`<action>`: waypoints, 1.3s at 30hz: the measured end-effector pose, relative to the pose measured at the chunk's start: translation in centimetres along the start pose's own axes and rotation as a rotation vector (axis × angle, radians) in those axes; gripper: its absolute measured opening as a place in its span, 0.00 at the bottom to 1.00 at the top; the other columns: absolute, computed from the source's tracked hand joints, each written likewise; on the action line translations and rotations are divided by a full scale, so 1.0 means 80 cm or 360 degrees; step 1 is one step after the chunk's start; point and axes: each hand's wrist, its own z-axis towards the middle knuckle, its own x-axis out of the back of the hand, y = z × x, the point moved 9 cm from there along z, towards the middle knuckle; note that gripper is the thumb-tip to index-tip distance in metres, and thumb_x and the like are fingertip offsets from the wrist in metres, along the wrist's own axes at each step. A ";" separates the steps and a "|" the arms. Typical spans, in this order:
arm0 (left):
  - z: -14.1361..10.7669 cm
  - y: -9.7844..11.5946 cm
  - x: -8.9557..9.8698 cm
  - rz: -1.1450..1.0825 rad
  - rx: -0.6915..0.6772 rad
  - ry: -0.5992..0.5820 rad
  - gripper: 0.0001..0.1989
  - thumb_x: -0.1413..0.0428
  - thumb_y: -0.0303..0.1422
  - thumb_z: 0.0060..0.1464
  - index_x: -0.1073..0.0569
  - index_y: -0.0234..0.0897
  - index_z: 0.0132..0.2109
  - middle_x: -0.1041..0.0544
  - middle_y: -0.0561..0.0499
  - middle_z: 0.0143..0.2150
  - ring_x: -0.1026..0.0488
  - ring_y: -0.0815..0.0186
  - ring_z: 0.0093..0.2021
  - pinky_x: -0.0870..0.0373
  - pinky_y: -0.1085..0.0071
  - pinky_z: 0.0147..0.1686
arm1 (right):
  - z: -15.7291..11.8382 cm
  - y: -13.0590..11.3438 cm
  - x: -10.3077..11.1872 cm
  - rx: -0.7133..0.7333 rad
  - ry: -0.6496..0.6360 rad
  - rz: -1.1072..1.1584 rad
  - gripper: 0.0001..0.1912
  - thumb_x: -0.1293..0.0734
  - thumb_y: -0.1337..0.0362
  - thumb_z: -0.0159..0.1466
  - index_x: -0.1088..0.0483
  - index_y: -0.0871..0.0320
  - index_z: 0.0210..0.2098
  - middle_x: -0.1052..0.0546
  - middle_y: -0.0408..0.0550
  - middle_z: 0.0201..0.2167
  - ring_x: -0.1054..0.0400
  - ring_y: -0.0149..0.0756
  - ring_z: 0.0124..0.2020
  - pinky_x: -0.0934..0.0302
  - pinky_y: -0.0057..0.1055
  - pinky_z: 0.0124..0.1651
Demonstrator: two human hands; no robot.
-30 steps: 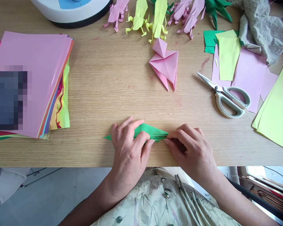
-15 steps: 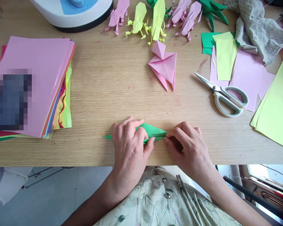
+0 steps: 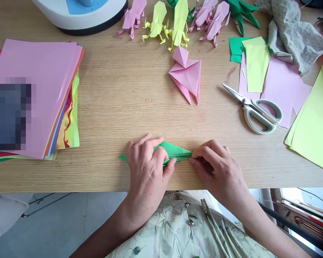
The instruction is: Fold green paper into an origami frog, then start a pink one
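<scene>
A long, pointed piece of folded green paper (image 3: pixel 174 149) lies near the front edge of the wooden table, its layers showing along the lower side. My left hand (image 3: pixel 149 165) covers its left half, fingers pressed on it and thumb at the lower edge; a green tip sticks out to the left. My right hand (image 3: pixel 218 168) pinches the right tip between thumb and fingers. Farther back sits a folded pink paper piece (image 3: pixel 187 77), touched by neither hand.
Scissors (image 3: pixel 254 109) lie at the right beside paper offcuts and yellow sheets (image 3: pixel 314 125). A stack of coloured paper (image 3: pixel 40 96) occupies the left. Folded pink (image 3: pixel 216 21), yellow (image 3: pixel 157 21) and green figures line the back, near a white appliance (image 3: pixel 83 18) and a grey cloth (image 3: pixel 293 36).
My right hand has shifted slightly to the right, still at the green tip. My left hand has hardly moved. The whole view has shifted a little.
</scene>
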 end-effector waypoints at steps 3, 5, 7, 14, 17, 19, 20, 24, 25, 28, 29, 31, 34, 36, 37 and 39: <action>0.001 0.000 0.000 -0.0006 0.0010 -0.0002 0.10 0.44 0.32 0.61 0.35 0.38 0.32 0.27 0.41 0.53 0.35 0.47 0.61 0.40 0.40 0.59 | 0.001 0.000 0.000 -0.0028 -0.0018 -0.0013 0.04 0.36 0.70 0.68 0.32 0.57 0.35 0.33 0.43 0.33 0.39 0.31 0.33 0.46 0.32 0.39; 0.003 0.000 0.001 -0.0009 0.0015 -0.0003 0.10 0.44 0.32 0.61 0.35 0.38 0.32 0.27 0.41 0.53 0.35 0.47 0.61 0.39 0.41 0.58 | 0.002 0.000 0.000 -0.0040 -0.0021 -0.0018 0.05 0.36 0.70 0.68 0.32 0.57 0.35 0.33 0.43 0.33 0.39 0.31 0.32 0.46 0.32 0.39; 0.003 0.000 0.001 -0.0004 0.0013 -0.0005 0.10 0.44 0.32 0.61 0.35 0.38 0.32 0.28 0.41 0.53 0.35 0.47 0.61 0.39 0.42 0.58 | 0.002 -0.002 0.000 -0.0047 -0.0016 -0.0030 0.05 0.37 0.69 0.68 0.32 0.57 0.34 0.33 0.43 0.33 0.39 0.31 0.32 0.45 0.32 0.39; 0.006 0.000 0.000 0.0057 -0.0008 -0.0033 0.10 0.44 0.33 0.61 0.33 0.37 0.32 0.27 0.41 0.52 0.34 0.47 0.59 0.36 0.44 0.56 | -0.002 -0.008 0.001 -0.0058 0.0081 -0.0175 0.07 0.38 0.70 0.69 0.33 0.58 0.33 0.32 0.46 0.32 0.38 0.35 0.33 0.46 0.35 0.38; 0.007 0.001 0.001 0.0077 -0.0012 -0.0045 0.10 0.44 0.34 0.61 0.33 0.37 0.32 0.27 0.41 0.51 0.34 0.47 0.59 0.36 0.44 0.55 | -0.004 -0.008 0.000 -0.0063 0.0107 -0.0226 0.07 0.38 0.70 0.68 0.33 0.58 0.33 0.32 0.47 0.32 0.38 0.36 0.33 0.45 0.36 0.38; 0.007 0.001 0.002 0.0093 -0.0010 -0.0042 0.10 0.43 0.34 0.61 0.32 0.37 0.32 0.26 0.41 0.51 0.33 0.47 0.59 0.36 0.44 0.55 | -0.006 -0.007 0.000 -0.0070 0.0123 -0.0239 0.06 0.37 0.70 0.68 0.33 0.57 0.33 0.32 0.47 0.32 0.38 0.36 0.33 0.45 0.37 0.39; 0.007 0.001 0.002 0.0103 -0.0006 -0.0035 0.09 0.43 0.34 0.61 0.31 0.37 0.33 0.26 0.41 0.52 0.33 0.47 0.58 0.37 0.44 0.55 | -0.007 -0.007 0.000 -0.0074 0.0127 -0.0237 0.06 0.37 0.70 0.68 0.33 0.57 0.33 0.32 0.47 0.32 0.37 0.36 0.33 0.45 0.37 0.38; 0.004 0.011 0.005 0.0165 -0.0106 0.0042 0.01 0.42 0.30 0.60 0.27 0.40 0.40 0.25 0.45 0.54 0.33 0.49 0.58 0.41 0.44 0.58 | -0.008 -0.005 0.001 -0.0089 0.0128 -0.0218 0.06 0.37 0.69 0.69 0.32 0.57 0.34 0.30 0.47 0.33 0.36 0.37 0.35 0.45 0.37 0.39; 0.003 0.017 0.005 0.0172 -0.0178 0.0055 0.04 0.42 0.28 0.60 0.26 0.41 0.41 0.24 0.47 0.55 0.33 0.51 0.57 0.41 0.46 0.57 | -0.008 -0.005 0.001 -0.0095 0.0128 -0.0216 0.06 0.38 0.69 0.69 0.32 0.57 0.34 0.30 0.47 0.33 0.36 0.37 0.35 0.45 0.37 0.39; 0.000 0.032 0.006 0.0182 -0.0354 0.0078 0.08 0.44 0.25 0.62 0.24 0.43 0.42 0.22 0.52 0.52 0.31 0.57 0.52 0.40 0.52 0.52 | -0.007 -0.005 0.002 -0.0114 0.0131 -0.0229 0.07 0.38 0.68 0.69 0.32 0.57 0.34 0.30 0.47 0.32 0.35 0.37 0.35 0.46 0.37 0.39; -0.001 0.034 0.006 0.0185 -0.0384 0.0081 0.08 0.44 0.25 0.62 0.24 0.43 0.42 0.21 0.53 0.49 0.30 0.58 0.50 0.39 0.54 0.51 | -0.007 -0.005 0.002 -0.0121 0.0129 -0.0237 0.07 0.38 0.68 0.69 0.31 0.57 0.34 0.31 0.47 0.32 0.36 0.37 0.34 0.46 0.37 0.39; -0.003 0.039 0.005 0.0182 -0.0469 0.0066 0.07 0.46 0.24 0.63 0.24 0.40 0.42 0.20 0.52 0.44 0.28 0.60 0.45 0.37 0.57 0.48 | -0.006 -0.004 0.002 -0.0134 0.0117 -0.0250 0.08 0.38 0.68 0.69 0.31 0.57 0.33 0.31 0.46 0.31 0.36 0.37 0.34 0.46 0.37 0.39; -0.009 0.043 0.002 0.0099 -0.0636 0.0005 0.10 0.49 0.21 0.64 0.24 0.32 0.47 0.20 0.47 0.44 0.27 0.61 0.43 0.31 0.62 0.45 | -0.005 -0.003 0.001 -0.0146 0.0099 -0.0253 0.08 0.38 0.67 0.69 0.31 0.57 0.33 0.31 0.46 0.31 0.36 0.37 0.33 0.47 0.37 0.39; -0.012 0.041 0.003 0.0024 -0.0713 -0.0007 0.14 0.51 0.20 0.64 0.26 0.29 0.53 0.20 0.44 0.48 0.26 0.60 0.47 0.29 0.62 0.47 | -0.005 -0.003 0.001 -0.0149 0.0092 -0.0251 0.08 0.38 0.66 0.69 0.31 0.57 0.33 0.32 0.46 0.31 0.36 0.36 0.33 0.47 0.37 0.39; -0.014 0.040 0.005 -0.0005 -0.0757 -0.0010 0.15 0.50 0.21 0.64 0.27 0.29 0.55 0.21 0.43 0.51 0.26 0.59 0.49 0.28 0.61 0.49 | -0.004 -0.002 0.001 -0.0151 0.0089 -0.0250 0.08 0.38 0.66 0.69 0.31 0.57 0.33 0.32 0.46 0.31 0.36 0.36 0.33 0.47 0.37 0.39; -0.018 0.038 0.005 -0.0030 -0.0880 -0.0037 0.15 0.49 0.22 0.64 0.27 0.31 0.56 0.22 0.42 0.55 0.26 0.58 0.51 0.27 0.59 0.50 | -0.004 -0.001 0.000 -0.0160 0.0082 -0.0254 0.08 0.38 0.66 0.69 0.31 0.57 0.33 0.31 0.46 0.32 0.36 0.36 0.34 0.48 0.37 0.40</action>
